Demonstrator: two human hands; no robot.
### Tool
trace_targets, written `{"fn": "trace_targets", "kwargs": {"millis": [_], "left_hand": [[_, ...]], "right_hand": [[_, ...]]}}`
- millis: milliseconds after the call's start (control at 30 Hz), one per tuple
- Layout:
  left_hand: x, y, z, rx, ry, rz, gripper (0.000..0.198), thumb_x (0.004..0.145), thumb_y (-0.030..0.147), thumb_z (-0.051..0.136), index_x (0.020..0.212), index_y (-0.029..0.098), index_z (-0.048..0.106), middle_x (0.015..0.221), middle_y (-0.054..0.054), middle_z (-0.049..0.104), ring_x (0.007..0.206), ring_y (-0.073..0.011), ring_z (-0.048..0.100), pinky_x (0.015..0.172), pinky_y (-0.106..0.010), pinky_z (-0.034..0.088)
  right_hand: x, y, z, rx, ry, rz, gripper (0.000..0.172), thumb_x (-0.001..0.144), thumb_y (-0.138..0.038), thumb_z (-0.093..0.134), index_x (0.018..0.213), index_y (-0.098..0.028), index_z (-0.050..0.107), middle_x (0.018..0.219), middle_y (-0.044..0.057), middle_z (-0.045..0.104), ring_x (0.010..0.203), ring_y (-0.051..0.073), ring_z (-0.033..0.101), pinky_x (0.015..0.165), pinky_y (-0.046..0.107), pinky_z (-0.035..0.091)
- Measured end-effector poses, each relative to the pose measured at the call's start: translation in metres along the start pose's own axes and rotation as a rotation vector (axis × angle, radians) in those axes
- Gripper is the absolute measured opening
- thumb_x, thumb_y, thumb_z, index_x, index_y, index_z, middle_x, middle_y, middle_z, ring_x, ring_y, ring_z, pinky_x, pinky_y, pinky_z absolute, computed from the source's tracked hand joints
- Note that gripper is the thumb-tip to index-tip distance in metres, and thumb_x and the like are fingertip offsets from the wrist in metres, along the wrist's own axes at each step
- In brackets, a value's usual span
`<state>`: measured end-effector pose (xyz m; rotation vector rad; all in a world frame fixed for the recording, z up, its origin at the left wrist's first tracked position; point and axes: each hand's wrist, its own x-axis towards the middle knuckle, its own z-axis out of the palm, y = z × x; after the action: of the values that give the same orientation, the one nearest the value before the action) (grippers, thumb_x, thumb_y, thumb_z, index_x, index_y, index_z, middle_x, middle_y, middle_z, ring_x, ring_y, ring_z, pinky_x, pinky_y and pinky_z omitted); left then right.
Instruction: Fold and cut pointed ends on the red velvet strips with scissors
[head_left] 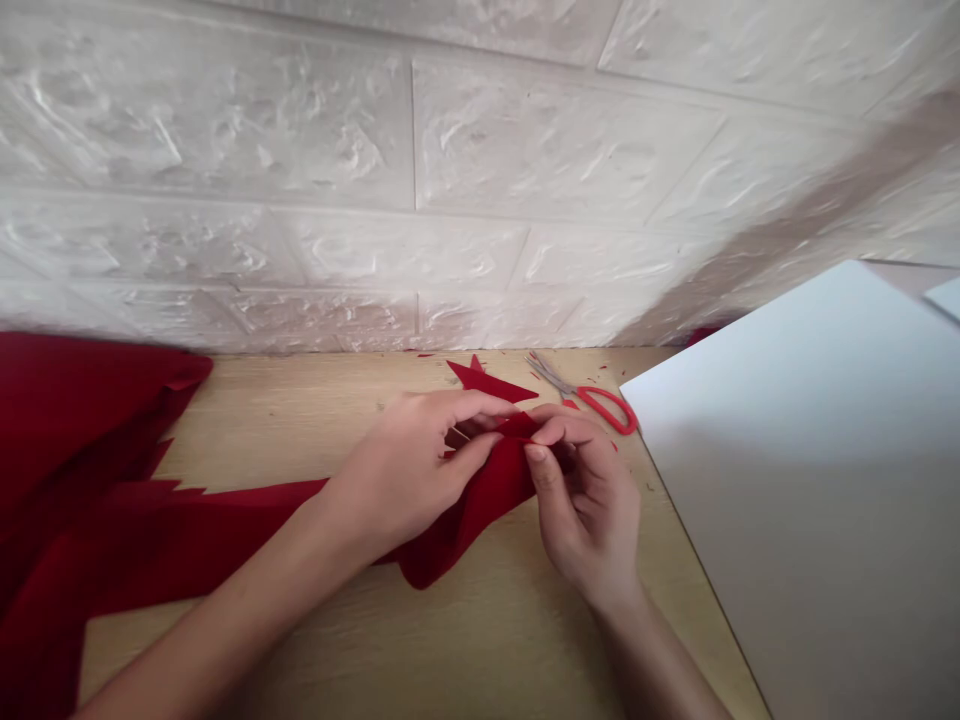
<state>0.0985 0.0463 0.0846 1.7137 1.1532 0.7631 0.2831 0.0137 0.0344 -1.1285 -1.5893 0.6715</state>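
Note:
A long strip of red fabric (pixel 465 530) runs from the left across the table to both my hands, its end lifted and folded between them. My left hand (pixel 416 465) pinches the folded edge between thumb and fingers. Close beside it, my right hand (pixel 589 490) grips the tip of the same edge with thumb and forefinger. Just beyond my fingers lie pointed red fabric scraps (pixel 495 382). A pair of scissors (pixel 607 408) with red handles rests behind my right hand, blades slightly apart and pointing to the far left.
A large heap of red fabric (pixel 67 430) covers the left side of the wooden table (pixel 277 400). At the right stands a big pale, flat-sided panel or box (pixel 810 500). The white brick-patterned wall (pixel 360 250) closes off the table's back edge, with tiny red bits near it.

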Motion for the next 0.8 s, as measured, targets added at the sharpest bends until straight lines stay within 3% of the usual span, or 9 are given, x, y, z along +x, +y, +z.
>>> {"fn": "trace_targets", "kwargs": {"millis": [467,800], "left_hand": [[0.0017,0.0017,0.0033,-0.066,0.019,-0.043,0.015,0.091,0.018,0.062,0.095,0.024,0.076,0.096,0.004,0.080,0.082,-0.0095,0.073,0.071,-0.017,0.058],[0.0014,0.0025,0.0025,-0.042,0.010,-0.035,0.017,0.090,0.015,0.061,0.093,0.024,0.076,0.094,0.005,0.080,0.081,-0.0085,0.072,0.072,-0.015,0.058]], "right_hand": [[0.0023,0.0003,0.0009,0.049,-0.012,0.051,0.008,0.101,-0.019,0.058,0.101,-0.027,0.061,0.112,0.003,0.069,0.104,0.017,0.067,0.091,0.033,0.054],[0.0052,-0.0056,0.0063,0.044,0.066,0.133,0.003,0.100,-0.024,0.061,0.098,-0.024,0.063,0.094,0.002,0.070,0.083,0.015,0.068,0.076,0.030,0.056]]}}
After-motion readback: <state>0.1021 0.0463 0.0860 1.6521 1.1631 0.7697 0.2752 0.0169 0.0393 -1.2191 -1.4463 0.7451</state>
